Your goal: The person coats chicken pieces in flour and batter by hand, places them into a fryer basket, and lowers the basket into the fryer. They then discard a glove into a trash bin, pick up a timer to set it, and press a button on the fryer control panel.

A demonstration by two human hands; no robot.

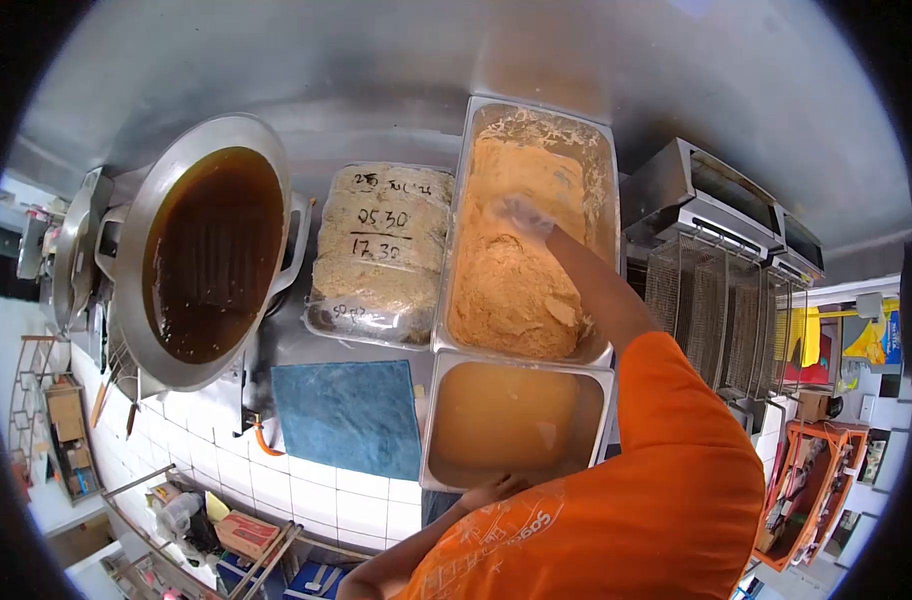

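Observation:
A clear plastic glove seems to cover my right hand (pixel 526 215), which is over the orange-tan breading flour (pixel 516 270) in the large steel pan (pixel 463 200). Motion blurs its fingers, so I cannot tell whether they grip any of it. Clumps and a ridge of flour lie just below the hand. My left hand (pixel 493 492) is low at the near rim of a smaller steel pan (pixel 608 400) filled with cloudy tan liquid (pixel 506 415). Its fingers are mostly hidden against my body.
Left of the flour stands a clear bag of crumbly breading (pixel 376 260) with handwritten numbers. A blue cloth (pixel 346 415) hangs over the counter's front edge. A large pot of dark brown oil (pixel 216 260) stands at far left. Wire fryer baskets (pixel 686 300) hang at right.

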